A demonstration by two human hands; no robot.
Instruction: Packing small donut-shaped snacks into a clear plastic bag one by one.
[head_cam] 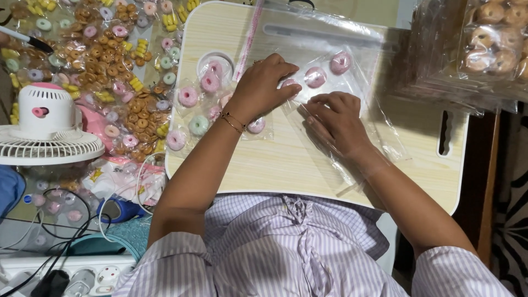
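Observation:
On a light wooden lap table point(286, 165) lies a long clear plastic bag point(352, 99) with three pink ring-shaped sweets point(315, 77) inside, in a row. My left hand point(263, 85) presses its fingertips on the bag at the nearest pink ring. My right hand point(335, 121) lies flat on the lower part of the same bag, fingers bent. Several small sealed packets of pink and green rings point(190, 113) sit at the table's left side, partly under my left wrist.
A heap of packeted ring sweets point(110, 66) covers the floor at left. A small white and pink fan point(47, 124) stands beside it, with a power strip point(82, 275) and cables below. Stacked packets of brown biscuits point(484, 44) lie at upper right.

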